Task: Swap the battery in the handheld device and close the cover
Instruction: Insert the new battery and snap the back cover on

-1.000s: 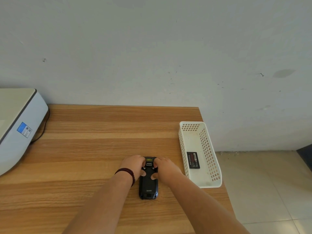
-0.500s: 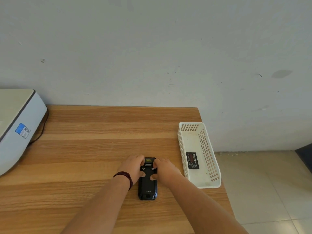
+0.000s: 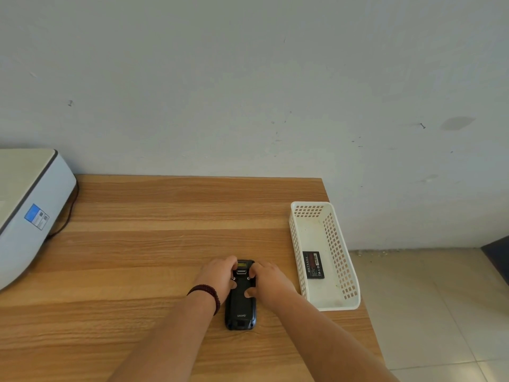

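Both hands are gripping the black handheld device, which is lying face down on the wooden table. Left hand is clasping its far left edge, thumb on the back cover. Right hand is clasping the far right edge, thumb pressing the cover. Just right of the grip, a white basket is holding a loose battery. Far left of the hands, a white printer is sitting.
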A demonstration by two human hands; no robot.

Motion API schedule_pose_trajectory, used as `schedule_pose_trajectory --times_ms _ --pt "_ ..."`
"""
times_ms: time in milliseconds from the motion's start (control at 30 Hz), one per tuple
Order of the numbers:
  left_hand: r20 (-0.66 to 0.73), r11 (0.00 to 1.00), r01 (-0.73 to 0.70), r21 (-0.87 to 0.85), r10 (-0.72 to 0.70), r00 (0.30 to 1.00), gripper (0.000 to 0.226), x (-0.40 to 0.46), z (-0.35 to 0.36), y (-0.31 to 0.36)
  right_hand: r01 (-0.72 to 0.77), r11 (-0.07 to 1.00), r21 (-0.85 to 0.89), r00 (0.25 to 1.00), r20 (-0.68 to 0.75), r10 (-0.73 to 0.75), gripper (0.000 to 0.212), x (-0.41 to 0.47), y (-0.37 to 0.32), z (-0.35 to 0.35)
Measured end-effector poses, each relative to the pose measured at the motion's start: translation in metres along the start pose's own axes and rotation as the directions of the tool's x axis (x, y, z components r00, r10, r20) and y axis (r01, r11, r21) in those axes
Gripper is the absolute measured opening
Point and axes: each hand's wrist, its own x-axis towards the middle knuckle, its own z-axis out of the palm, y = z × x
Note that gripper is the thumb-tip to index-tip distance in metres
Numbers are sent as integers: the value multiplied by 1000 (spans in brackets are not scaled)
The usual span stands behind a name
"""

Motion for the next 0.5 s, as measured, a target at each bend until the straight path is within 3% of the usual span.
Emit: schedule_pose_trajectory --times_ms 500 --pt "5 996 82 -30 -82 997 26 2 4 3 -60 998 4 996 67 60 44 9 -4 -3"
